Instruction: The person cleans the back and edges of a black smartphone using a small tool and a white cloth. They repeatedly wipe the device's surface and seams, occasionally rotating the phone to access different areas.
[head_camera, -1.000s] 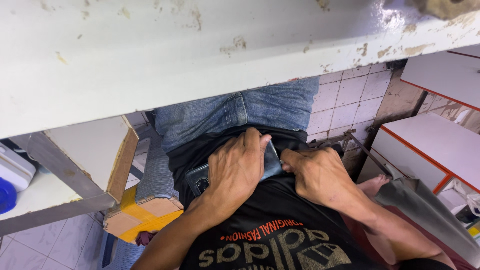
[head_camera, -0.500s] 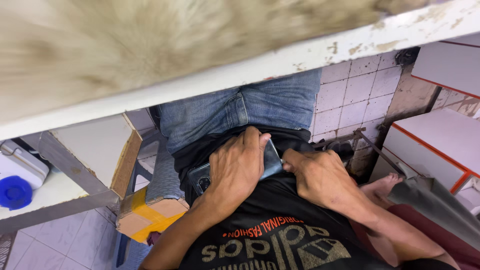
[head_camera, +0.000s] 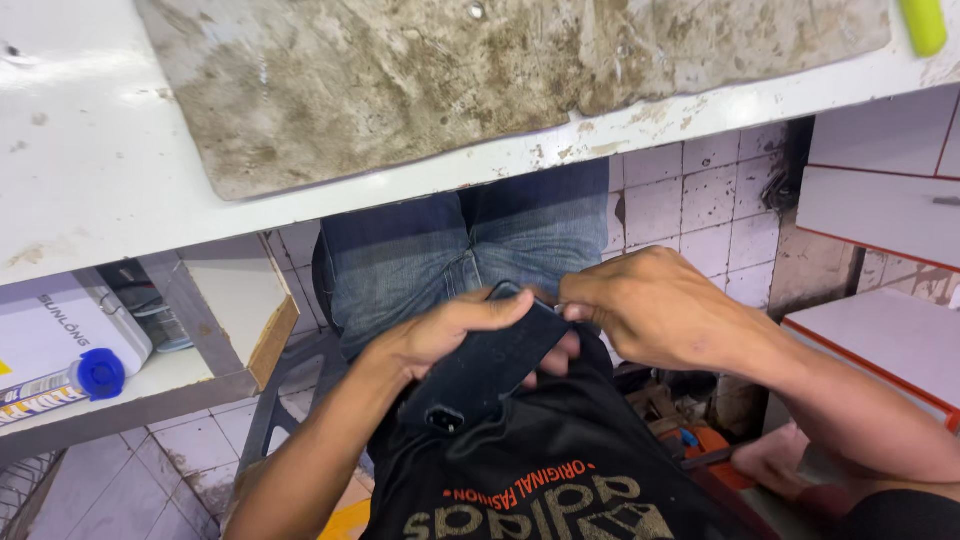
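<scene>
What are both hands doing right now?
Left hand: closed around the black phone.
Right hand: fingers pinching the phone's top edge.

Person seen from above, seated. Black T-shirt (head_camera: 560, 470) with orange and tan lettering printed across the chest, creased at the belly. Blue denim jeans (head_camera: 450, 260), faded and whiskered over the thighs, a darker seam running between the legs. Left hand (head_camera: 440, 335) and right hand (head_camera: 655, 305) bare, without rings or watch; forearms uncovered, no sleeves reaching them.

Single head-worn view, steeply downward, close over lap and white bench edge (head_camera: 120, 200).
</scene>
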